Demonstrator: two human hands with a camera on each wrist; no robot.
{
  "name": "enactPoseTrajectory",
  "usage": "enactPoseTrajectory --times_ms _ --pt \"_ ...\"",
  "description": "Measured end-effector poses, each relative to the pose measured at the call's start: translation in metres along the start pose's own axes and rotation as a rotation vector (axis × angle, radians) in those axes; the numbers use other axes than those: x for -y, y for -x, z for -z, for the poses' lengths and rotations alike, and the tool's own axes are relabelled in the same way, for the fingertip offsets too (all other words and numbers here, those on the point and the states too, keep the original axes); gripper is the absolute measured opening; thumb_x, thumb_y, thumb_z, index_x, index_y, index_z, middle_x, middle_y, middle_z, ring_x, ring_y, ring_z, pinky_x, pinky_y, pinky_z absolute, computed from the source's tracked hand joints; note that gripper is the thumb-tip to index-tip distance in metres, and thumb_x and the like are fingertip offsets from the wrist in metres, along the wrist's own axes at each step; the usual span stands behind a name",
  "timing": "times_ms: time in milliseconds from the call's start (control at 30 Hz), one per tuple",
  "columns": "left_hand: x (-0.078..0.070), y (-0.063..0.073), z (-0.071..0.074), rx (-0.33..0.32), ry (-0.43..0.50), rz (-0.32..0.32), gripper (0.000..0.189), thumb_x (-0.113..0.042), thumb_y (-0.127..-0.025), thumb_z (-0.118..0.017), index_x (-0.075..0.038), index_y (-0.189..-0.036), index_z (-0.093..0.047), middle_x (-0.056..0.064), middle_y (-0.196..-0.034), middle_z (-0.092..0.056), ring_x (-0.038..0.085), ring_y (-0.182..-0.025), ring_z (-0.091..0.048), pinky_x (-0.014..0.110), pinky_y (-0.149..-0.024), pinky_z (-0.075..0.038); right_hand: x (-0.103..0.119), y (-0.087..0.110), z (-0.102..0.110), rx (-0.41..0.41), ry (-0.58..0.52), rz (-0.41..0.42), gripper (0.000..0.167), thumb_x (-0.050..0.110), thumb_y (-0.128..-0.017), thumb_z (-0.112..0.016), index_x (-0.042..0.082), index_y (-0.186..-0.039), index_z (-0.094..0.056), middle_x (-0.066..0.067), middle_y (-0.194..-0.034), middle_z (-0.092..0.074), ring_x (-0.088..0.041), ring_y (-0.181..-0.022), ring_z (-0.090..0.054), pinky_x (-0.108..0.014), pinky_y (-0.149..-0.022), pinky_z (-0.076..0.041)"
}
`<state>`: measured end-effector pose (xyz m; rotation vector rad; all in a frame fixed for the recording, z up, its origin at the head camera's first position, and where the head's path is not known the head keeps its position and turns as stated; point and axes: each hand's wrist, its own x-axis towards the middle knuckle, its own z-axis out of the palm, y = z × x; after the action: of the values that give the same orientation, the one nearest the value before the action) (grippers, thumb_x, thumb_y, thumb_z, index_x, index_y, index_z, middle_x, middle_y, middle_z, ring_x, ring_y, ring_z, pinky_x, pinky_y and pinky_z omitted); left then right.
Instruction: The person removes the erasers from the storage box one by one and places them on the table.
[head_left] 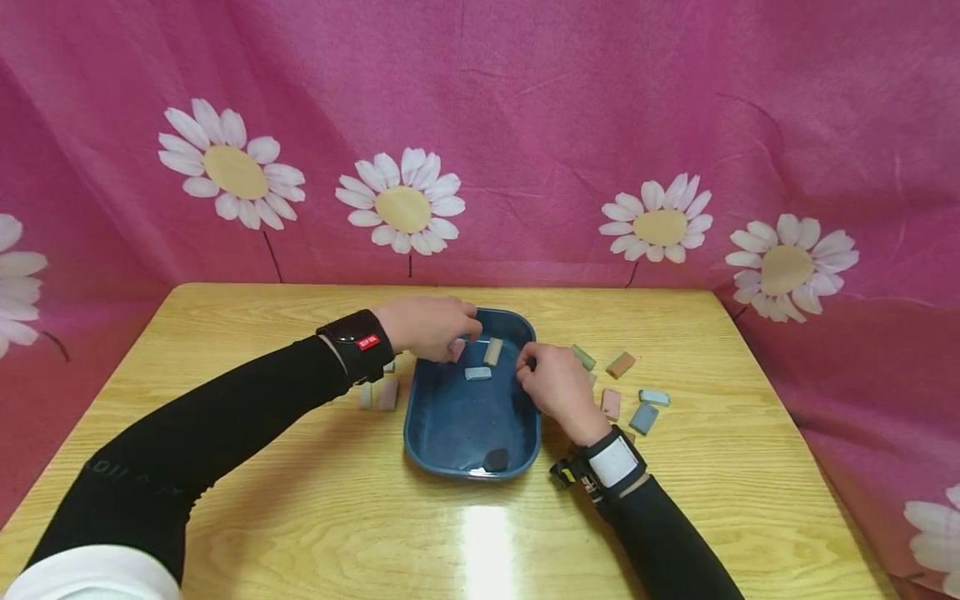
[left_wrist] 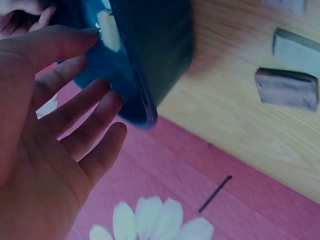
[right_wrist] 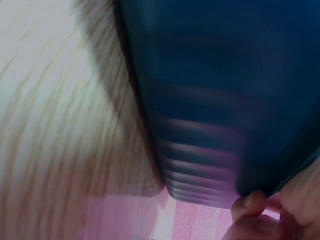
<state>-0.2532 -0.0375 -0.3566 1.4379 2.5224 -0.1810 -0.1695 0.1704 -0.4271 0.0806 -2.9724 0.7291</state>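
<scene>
A deep blue rectangular tray stands on the table between both hands. My left hand hovers over its left rim, fingers spread and loosely bent in the left wrist view. Just below those fingertips is a pink block; no grip on it shows. Inside the tray lie a cream block and a pale blue block. With curled fingers my right hand pinches the tray's right rim; the fingertips show at the rim in the right wrist view. The contact is partly hidden.
Left of the tray are a mauve block and a pale block. To its right are scattered a green block, an orange block, a pink block, a light blue block and a grey-blue block.
</scene>
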Motion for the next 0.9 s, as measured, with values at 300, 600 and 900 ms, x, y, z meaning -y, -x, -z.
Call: enactPoseTrajectory --times_ms 300,600,900 --pt "-0.01 -0.023 -0.007 0.091 -0.018 -0.006 0.026 -0.009 -0.087 -0.068 -0.009 -0.113 -0.07 0.007 -0.106 -0.059 0.019 -0.088 -0.058 0.033 -0.084 -0.051 -0.001 0.0 0.0 -0.02 -0.002 0.007 0.009 0.015 -0.089 -0.063 0.016 -0.081 -0.067 -0.001 -0.071 -0.059 -0.018 -0.06 -0.054 -0.029 -0.048 -0.041" --pt "-0.014 -0.029 -0.017 0.146 -0.056 0.028 0.025 -0.01 -0.085 -0.073 -0.012 -0.11 -0.071 0.005 -0.111 -0.059 0.022 -0.095 -0.057 0.035 -0.088 -0.049 -0.001 -0.001 -0.002 -0.03 0.0 0.021 0.01 0.014 -0.088 -0.062 0.018 -0.08 -0.067 0.0 -0.071 -0.059 -0.017 -0.06 -0.054 -0.029 -0.048 -0.041" --pt "-0.009 -0.029 -0.026 0.137 0.008 0.062 0.025 -0.007 -0.085 -0.074 -0.013 -0.109 -0.07 0.006 -0.112 -0.056 0.019 -0.093 -0.056 0.034 -0.087 -0.051 -0.001 0.0 -0.003 -0.026 0.009 0.013 0.01 0.014 -0.088 -0.063 0.017 -0.08 -0.067 -0.001 -0.071 -0.06 -0.018 -0.06 -0.054 -0.03 -0.048 -0.041"
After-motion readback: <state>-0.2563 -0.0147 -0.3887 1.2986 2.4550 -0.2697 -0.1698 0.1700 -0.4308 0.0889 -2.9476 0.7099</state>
